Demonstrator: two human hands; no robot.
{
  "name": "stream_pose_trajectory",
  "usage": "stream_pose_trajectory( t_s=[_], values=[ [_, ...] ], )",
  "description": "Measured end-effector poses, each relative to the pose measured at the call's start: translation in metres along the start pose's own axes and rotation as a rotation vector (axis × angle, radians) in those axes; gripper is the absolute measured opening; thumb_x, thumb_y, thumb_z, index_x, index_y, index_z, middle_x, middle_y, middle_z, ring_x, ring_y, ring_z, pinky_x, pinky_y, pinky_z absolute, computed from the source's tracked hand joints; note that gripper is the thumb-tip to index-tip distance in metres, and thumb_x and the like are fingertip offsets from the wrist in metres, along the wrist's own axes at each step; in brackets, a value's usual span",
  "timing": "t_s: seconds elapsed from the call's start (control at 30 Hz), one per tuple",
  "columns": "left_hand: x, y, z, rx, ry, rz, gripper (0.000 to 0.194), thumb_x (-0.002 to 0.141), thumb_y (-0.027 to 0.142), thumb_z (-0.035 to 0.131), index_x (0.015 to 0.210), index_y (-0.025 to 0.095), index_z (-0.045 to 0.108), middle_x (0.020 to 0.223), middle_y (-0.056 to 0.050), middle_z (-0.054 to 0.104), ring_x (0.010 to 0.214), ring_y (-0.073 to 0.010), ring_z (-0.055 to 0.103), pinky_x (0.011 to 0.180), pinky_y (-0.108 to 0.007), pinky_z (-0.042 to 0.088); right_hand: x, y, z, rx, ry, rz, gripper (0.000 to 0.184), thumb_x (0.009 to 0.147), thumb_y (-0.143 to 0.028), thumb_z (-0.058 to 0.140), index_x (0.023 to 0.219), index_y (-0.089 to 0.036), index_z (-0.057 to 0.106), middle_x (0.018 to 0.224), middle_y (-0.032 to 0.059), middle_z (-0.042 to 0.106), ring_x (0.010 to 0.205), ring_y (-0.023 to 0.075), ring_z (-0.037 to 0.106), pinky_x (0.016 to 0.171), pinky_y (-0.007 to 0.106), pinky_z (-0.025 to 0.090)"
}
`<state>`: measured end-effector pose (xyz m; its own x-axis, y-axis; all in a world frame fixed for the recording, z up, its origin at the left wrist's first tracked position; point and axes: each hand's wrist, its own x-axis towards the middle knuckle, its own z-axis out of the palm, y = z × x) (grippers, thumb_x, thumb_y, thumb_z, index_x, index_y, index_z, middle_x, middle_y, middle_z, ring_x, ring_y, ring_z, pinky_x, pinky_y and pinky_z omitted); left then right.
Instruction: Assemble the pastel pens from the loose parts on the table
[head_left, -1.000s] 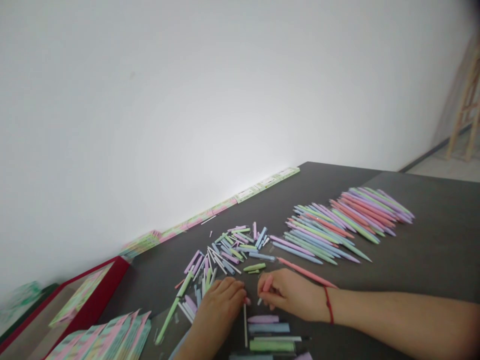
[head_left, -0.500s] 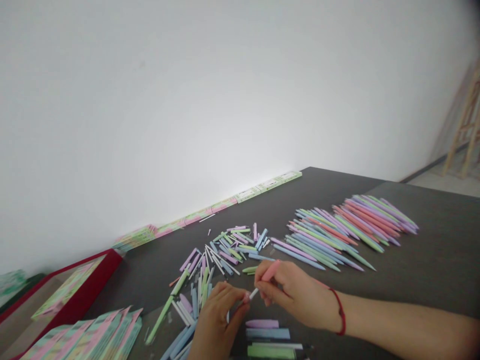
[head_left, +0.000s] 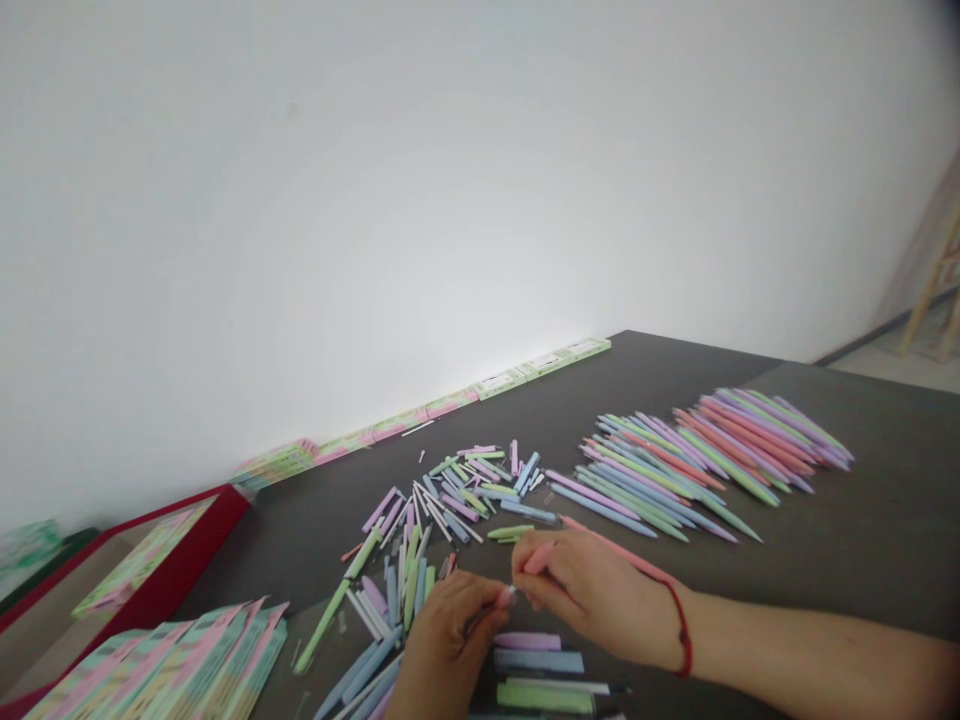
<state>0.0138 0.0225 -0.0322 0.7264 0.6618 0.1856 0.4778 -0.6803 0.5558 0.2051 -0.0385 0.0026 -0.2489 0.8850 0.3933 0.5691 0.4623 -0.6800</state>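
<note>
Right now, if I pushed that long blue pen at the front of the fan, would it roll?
Probably yes: the blue pen looks slim and round, so it may roll on the smooth dark tabletop. It looks like light, stiff plastic, unlikely to bend. The pens beside it overlap, so they might shift too.

Pink pen barrel [head_left: 538,558] in right hand [head_left: 592,600]

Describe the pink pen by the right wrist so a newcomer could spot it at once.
On the dark table, below the fanned rows of pastel pens, find the person's right hand. The long pink pen lies just above its knuckles, alone, slanting toward the red string bracelet.
</note>
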Motion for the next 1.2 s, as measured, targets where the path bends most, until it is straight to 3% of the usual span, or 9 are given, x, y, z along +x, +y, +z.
stream_pose_trajectory(
  t_s=[0.2,0.4,0.57,0.8,1.2],
  values=[
    [0.0,-0.003,0.002,-0.129,0.013,-0.037,0.017,0.086,0.025,0.052,0.086,0.022,0.068,0.083,-0.003,0.068,0.083,-0.0191,0.06,0.077,-0.029,0.045,-0.001,0.011,0.014,0.127,0.031,0.034,0.026,0.091,-0.018,0.042,0.068,-0.018,0.053,0.07,-0.001,0.058,0.065,0.0115,0.056,0.063,0.021,0.04],
    [0.002,0.005,0.003,-0.269,-0.032,-0.091,0.015,0.083,0.024,0.054,0.08,0.023,0.068,0.082,-0.001,0.068,0.082,-0.0188,0.06,0.076,-0.027,0.044,-0.001,0.019,0.028,0.254,0.062,0.061,0.019,0.09,-0.022,0.047,0.072,-0.017,0.055,0.07,-0.0005,0.06,0.062,0.011,0.057,0.06,0.02,0.043],
    [0.005,0.001,-0.002,-0.321,0.019,-0.188,0.014,0.082,0.027,0.054,0.082,0.021,0.066,0.081,0.0,0.068,0.08,-0.018,0.061,0.078,-0.027,0.044,0.004,0.022,0.024,0.446,0.204,0.176,0.018,0.093,-0.029,0.042,0.081,-0.018,0.051,0.064,-0.0012,0.059,0.054,0.0112,0.056,0.052,0.021,0.045],
    [0.005,0.004,-0.006,-0.355,0.017,-0.236,0.017,0.082,0.029,0.053,0.084,0.02,0.068,0.083,-0.001,0.07,0.082,-0.0189,0.062,0.077,-0.026,0.044,0.002,0.023,0.024,0.396,0.156,0.166,0.018,0.093,-0.028,0.041,0.08,-0.018,0.05,0.063,-0.0013,0.059,0.055,0.0115,0.056,0.054,0.022,0.045],
    [0.0,-0.007,0.005,-0.343,0.04,-0.197,0.019,0.083,0.029,0.052,0.086,0.021,0.07,0.084,-0.003,0.07,0.083,-0.0198,0.062,0.077,-0.028,0.046,0.0,0.02,0.019,0.184,0.093,0.069,0.026,0.092,-0.02,0.043,0.069,-0.018,0.056,0.069,-0.001,0.058,0.064,0.011,0.058,0.064,0.021,0.042]
  ],
)
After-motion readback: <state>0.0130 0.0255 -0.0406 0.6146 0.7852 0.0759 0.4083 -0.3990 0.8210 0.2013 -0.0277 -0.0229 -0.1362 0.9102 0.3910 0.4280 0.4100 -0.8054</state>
